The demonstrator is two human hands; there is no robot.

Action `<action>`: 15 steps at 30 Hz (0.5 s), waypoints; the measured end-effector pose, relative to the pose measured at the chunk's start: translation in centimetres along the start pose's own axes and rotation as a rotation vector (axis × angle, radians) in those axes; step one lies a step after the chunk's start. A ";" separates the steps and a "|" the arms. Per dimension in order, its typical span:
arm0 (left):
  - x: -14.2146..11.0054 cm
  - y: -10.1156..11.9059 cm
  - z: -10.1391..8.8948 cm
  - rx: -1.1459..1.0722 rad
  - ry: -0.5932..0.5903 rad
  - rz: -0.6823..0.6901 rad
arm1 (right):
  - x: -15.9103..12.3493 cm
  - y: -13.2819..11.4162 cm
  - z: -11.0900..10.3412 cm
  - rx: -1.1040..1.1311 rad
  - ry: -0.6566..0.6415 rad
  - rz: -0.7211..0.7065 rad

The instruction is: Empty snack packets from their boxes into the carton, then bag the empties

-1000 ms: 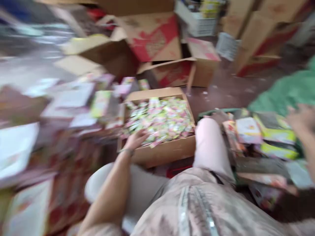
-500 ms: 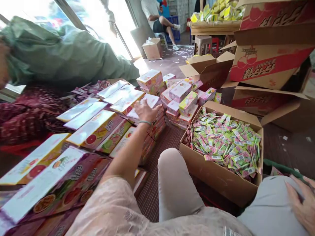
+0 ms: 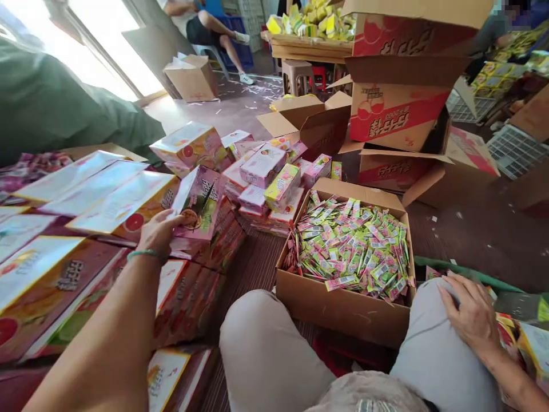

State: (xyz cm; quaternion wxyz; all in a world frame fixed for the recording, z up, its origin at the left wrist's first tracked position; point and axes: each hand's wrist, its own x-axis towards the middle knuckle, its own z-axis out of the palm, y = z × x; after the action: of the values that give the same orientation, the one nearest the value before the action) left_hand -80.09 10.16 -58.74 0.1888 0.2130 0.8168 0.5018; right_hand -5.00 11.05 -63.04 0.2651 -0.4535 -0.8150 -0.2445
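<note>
My left hand (image 3: pixel 158 232), with a green band at its wrist, grips a printed carton (image 3: pixel 201 200) by its near left side. The carton is tilted up above the stacked boxes, its fruit-printed face turned toward me. Beneath and left of it lie rows of similar fruit cartons (image 3: pixel 124 200) with white tops. My right hand (image 3: pixel 469 312) lies flat with fingers spread on my right knee, holding nothing. Between my knees and the stacks stands an open cardboard box (image 3: pixel 338 309), filled with small pink and green sachets (image 3: pixel 355 246).
A loose pile of small boxes (image 3: pixel 268 171) sits behind the sachet box. Large red-printed cartons (image 3: pixel 398 114) tower at the back right. A green sack (image 3: pixel 77 109) bulges at the left. A seated person (image 3: pixel 210 28) is at the back, near a table (image 3: pixel 306 48) of yellow packs.
The view has turned right. My left hand, earlier on top of a carton in the stack, now holds one lifted and tilted. My right hand still rests on my knee.
</note>
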 end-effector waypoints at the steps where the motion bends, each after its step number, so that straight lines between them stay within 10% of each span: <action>1: -1.6 0.5 0.7 -0.155 -0.062 -0.017 | 0.3 -0.2 0.2 0.032 0.011 0.005; 5: -10.2 3.7 5.5 -0.552 -0.389 -0.029 | 4.6 -3.2 1.4 0.238 0.100 -0.028; 10: -20.0 7.5 12.7 -0.474 -0.777 -0.059 | 13.9 -11.0 1.7 0.440 0.141 -0.376; 15: -23.8 7.8 17.5 -0.353 -0.926 -0.173 | 18.0 -14.4 4.4 0.383 -0.238 -0.538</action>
State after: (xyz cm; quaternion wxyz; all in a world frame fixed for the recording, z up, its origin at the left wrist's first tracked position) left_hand -49.74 13.47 -56.90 0.6056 0.3095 0.5647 0.4676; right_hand -26.53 18.07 -56.84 0.1746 -0.1901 -0.9616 -0.0938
